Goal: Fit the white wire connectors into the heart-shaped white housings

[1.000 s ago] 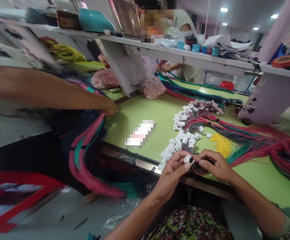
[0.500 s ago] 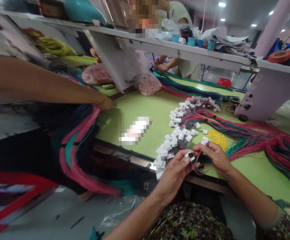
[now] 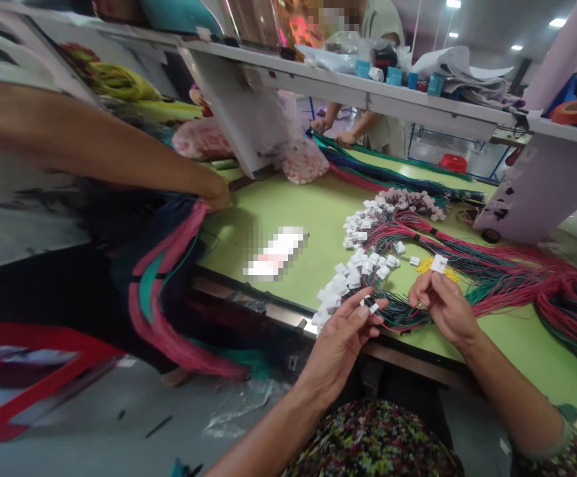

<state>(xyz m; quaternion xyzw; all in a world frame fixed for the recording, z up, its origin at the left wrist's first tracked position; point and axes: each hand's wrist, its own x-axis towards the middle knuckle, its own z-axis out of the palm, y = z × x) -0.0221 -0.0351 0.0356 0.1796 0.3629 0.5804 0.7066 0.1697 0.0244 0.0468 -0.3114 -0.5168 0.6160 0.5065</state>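
Between the thumb and fingers of my left hand is a small white connector with a black part. To its right, my right hand pinches another white connector, held up above the table. Thin red and green wires run across the space between my hands. Beyond my left hand lies a pile of white connectors on the ends of bundled wires. Small yellow parts lie behind my right hand, partly hidden by it.
Long red and green wire bundles stretch over the green table to the right. At the left, a co-worker's arm reaches over a hanging wire bundle. A white shelf crosses above the table. A red stool stands lower left.
My hands have moved apart. The right one has shifted right and raised its connector, while the left keeps its own. The view has turned slightly.
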